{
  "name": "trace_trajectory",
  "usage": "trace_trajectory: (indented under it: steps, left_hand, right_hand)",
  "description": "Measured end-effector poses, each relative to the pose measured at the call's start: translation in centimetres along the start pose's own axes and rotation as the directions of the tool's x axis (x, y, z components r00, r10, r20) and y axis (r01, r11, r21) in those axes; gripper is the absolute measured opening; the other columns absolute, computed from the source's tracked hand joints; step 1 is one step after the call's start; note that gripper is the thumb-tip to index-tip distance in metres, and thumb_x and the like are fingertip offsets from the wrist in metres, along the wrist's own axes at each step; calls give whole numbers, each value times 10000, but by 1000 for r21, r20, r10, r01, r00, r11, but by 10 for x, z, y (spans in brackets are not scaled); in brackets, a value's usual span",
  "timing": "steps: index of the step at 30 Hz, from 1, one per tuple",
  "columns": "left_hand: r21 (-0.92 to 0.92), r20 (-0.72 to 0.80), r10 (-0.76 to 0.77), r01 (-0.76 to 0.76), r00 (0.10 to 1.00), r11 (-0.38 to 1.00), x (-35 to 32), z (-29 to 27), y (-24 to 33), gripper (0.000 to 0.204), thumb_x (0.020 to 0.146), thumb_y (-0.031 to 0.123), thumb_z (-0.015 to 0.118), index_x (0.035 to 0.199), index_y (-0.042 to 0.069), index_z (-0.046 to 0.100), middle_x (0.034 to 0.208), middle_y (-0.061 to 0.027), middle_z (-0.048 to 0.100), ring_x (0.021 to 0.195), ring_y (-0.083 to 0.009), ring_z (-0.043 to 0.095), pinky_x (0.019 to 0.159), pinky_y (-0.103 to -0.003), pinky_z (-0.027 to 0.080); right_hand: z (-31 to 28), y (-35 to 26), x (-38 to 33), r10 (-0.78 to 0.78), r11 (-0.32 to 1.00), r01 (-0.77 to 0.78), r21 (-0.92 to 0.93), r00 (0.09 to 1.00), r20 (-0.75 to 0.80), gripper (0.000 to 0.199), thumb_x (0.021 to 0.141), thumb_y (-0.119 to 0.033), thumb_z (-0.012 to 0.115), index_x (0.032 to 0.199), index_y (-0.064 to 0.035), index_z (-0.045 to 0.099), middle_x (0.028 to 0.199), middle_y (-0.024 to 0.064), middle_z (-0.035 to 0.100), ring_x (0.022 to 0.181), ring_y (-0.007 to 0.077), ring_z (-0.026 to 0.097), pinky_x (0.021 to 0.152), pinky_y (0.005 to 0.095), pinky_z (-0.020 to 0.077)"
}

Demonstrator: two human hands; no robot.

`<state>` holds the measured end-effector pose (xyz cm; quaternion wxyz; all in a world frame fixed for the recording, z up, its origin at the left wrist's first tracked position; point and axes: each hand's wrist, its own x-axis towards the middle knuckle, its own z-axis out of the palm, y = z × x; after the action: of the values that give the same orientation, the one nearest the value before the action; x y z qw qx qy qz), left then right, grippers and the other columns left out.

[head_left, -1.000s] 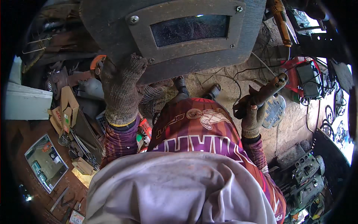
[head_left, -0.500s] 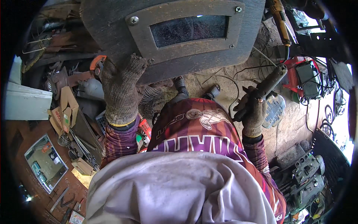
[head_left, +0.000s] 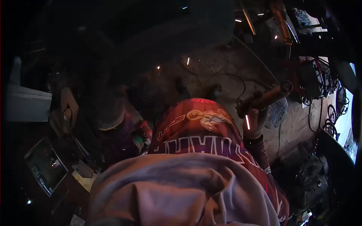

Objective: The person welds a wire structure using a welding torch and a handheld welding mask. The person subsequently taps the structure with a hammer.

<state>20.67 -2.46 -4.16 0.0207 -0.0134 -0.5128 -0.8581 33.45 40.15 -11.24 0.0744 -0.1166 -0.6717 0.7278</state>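
Welding mask (head_left: 177, 37) and left hand (head_left: 112, 100) are nearly lost in darkness.

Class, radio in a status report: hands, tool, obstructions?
Right hand gripping rod holder, thin rod in its tip. Left hand too dark to read. Sparks flying, dark shield blocking upper view.

A dim, brownish glove (head_left: 259, 123) covers the right fingers (head_left: 253, 112), and behind them I see a dark reddish sleeve (head_left: 258, 148). Left of those fingers spreads a red-and-purple shirt (head_left: 173, 126) with pale-edged lettering (head_left: 215, 146) and an orange-outlined wheeled motif (head_left: 209, 119). Nearer the head than the fingers lies creased, pale cloth (head_left: 169, 184).
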Motion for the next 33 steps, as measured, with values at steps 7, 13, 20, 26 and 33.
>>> trace_trajectory:
  steps: [7, 13, 20, 26, 33]
  left_hand:
    - [-48, 132, 80, -74, 988, 996, 8, 49, 32, 471, 985, 209, 537, 1405, 48, 398, 1329, -173, 500, 1125, -309, 564, 864, -480, 529]
    - [-26, -75, 122, -125, 990, 992, 8, 62, 27, 439, 974, 182, 524, 1369, 49, 388, 1237, -259, 532, 1040, -412, 619, 707, -597, 596]
    - [97, 44, 57, -61, 997, 993, 8, 86, 18, 478, 935, 235, 594, 1345, 52, 429, 1204, -220, 562, 1034, -364, 636, 750, -524, 622]
    - [153, -147, 15, 8, 989, 988, -5, 112, -3, 441, 878, 121, 656, 1288, 66, 502, 1217, -181, 566, 1008, -317, 639, 758, -474, 572]
    - [296, -179, 38, 17, 983, 955, -15, 103, -18, 440, 775, 66, 734, 1192, 103, 600, 1200, -130, 586, 1063, -284, 612, 857, -404, 525]
  right_hand:
    - [-4, 4, 6, 65, 997, -65, 45, 998, 3, 759, 853, -532, 645, 1270, 51, 394, 835, 88, 598, 616, 106, 542, 563, 240, 430]
    - [-1, 6, 7, 117, 991, -116, 73, 993, -11, 784, 837, -513, 685, 1299, 44, 381, 874, 80, 607, 695, 141, 602, 575, 245, 463]
    - [2, 7, 6, 114, 991, -113, 72, 993, -11, 775, 845, -510, 679, 1298, 54, 400, 884, 90, 614, 696, 145, 602, 598, 262, 484]
    - [4, 13, 9, 50, 996, -51, 72, 999, 16, 781, 852, -515, 668, 1308, 58, 395, 880, 94, 614, 683, 143, 587, 615, 283, 499]
    - [3, 6, 9, 105, 992, -106, 62, 994, 18, 785, 848, -523, 671, 1305, 55, 401, 878, 91, 612, 674, 144, 596, 589, 267, 487]
